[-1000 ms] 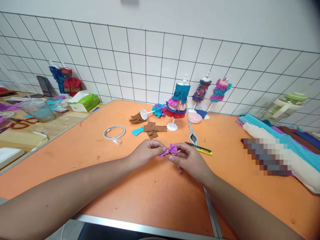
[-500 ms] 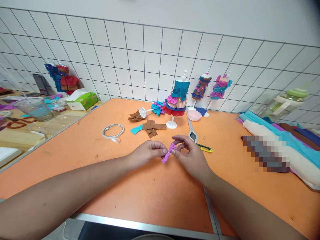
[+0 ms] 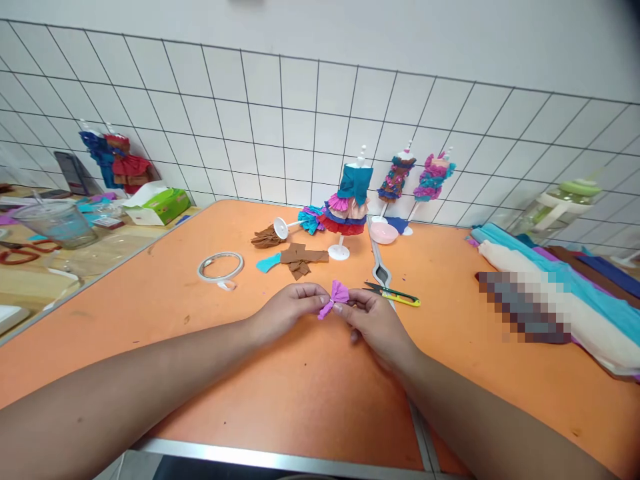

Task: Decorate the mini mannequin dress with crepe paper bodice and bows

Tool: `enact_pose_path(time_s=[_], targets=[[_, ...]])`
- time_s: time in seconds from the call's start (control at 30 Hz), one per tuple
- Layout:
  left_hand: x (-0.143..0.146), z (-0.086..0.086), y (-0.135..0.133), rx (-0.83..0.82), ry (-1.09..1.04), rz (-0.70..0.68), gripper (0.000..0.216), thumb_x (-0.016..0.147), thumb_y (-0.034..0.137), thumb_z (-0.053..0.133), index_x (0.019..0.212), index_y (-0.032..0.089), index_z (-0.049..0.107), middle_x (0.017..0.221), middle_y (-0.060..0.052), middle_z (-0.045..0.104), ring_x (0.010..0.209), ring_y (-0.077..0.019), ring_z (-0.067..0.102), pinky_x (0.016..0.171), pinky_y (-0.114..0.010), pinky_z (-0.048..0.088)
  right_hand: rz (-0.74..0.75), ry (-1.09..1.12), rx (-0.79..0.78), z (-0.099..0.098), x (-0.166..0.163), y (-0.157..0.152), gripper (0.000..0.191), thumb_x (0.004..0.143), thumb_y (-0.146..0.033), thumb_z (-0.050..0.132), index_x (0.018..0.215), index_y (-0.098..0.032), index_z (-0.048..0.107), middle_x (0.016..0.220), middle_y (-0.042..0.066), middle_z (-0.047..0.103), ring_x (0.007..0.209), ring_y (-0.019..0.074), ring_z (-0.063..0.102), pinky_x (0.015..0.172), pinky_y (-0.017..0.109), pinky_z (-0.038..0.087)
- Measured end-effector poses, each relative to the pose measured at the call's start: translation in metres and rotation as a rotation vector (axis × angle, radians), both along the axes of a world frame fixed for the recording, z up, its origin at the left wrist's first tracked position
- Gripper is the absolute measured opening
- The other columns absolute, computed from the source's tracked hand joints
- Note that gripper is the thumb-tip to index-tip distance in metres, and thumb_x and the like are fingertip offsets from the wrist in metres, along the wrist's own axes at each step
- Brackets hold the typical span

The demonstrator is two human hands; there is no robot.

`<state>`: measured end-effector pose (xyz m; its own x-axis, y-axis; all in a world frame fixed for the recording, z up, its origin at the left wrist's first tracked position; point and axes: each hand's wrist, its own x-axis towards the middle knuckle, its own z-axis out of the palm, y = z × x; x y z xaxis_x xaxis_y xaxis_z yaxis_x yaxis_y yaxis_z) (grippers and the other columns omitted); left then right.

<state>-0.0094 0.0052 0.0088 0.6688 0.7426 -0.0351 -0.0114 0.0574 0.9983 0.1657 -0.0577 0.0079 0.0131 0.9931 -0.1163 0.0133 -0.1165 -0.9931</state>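
A small purple crepe paper bow (image 3: pixel 339 291), gathered at its middle, is pinched between my two hands above the orange table (image 3: pixel 280 387). My left hand (image 3: pixel 290 308) grips its left side with thumb and forefinger. From the right, my right hand (image 3: pixel 373 320) holds it with thumb and fingertips. Just beyond my right hand lie yellow-handled thread snips (image 3: pixel 400 295). Brown paper pieces (image 3: pixel 300 257) and a blue scrap (image 3: pixel 269 263) rest ahead of the bow. Behind them stands a small dress form (image 3: pixel 356 193) in a layered paper dress.
A roll of tape (image 3: pixel 221 267) lies to the left. Two more dressed forms lean at the wall beside a pink bowl (image 3: pixel 383 232). Folded coloured paper (image 3: pixel 560 287) covers the right side. At left are a tissue pack (image 3: pixel 160 205), a plastic cup (image 3: pixel 57 223) and scissors (image 3: pixel 25 252).
The purple bow's upper part has fanned out wider. My right-hand fingers have shifted down, and the snips show more fully. The view has moved slightly.
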Motion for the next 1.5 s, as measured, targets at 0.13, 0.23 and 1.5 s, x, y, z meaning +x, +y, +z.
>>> enact_pose_path(time_s=[0.13, 0.23, 1.5], targets=[[-0.001, 0.002, 0.002, -0.084, -0.056, -0.090, 0.021, 0.077, 0.035, 0.068, 0.074, 0.014, 0.067, 0.071, -0.002, 0.061, 0.072, -0.0143, 0.052, 0.074, -0.028, 0.039, 0.063, 0.079, -0.059, -0.003, 0.002, 0.001, 0.026, 0.070, -0.037, 0.073, 0.088, -0.019, 0.069, 0.072, -0.002, 0.057, 0.056, 0.0078, 0.046, 0.040, 0.016, 0.042], [-0.002, 0.005, 0.003, -0.070, -0.020, -0.156, 0.023, 0.075, 0.036, 0.069, 0.070, 0.013, 0.067, 0.068, -0.002, 0.061, 0.069, -0.0140, 0.053, 0.072, -0.027, 0.040, 0.113, 0.071, -0.032, -0.004, 0.002, 0.001, 0.024, 0.071, -0.037, 0.072, 0.085, -0.019, 0.066, 0.074, -0.001, 0.060, 0.055, 0.0082, 0.049, 0.041, 0.017, 0.043], [0.001, 0.008, -0.004, 0.497, 0.452, 0.089, 0.022, 0.083, 0.036, 0.058, 0.077, 0.021, 0.073, 0.080, -0.001, 0.073, 0.078, -0.0183, 0.064, 0.074, -0.027, 0.044, -0.071, -0.178, 0.015, 0.007, 0.007, 0.005, 0.030, 0.070, -0.044, 0.070, 0.085, -0.018, 0.068, 0.078, 0.002, 0.063, 0.064, 0.0125, 0.055, 0.047, 0.022, 0.052]])
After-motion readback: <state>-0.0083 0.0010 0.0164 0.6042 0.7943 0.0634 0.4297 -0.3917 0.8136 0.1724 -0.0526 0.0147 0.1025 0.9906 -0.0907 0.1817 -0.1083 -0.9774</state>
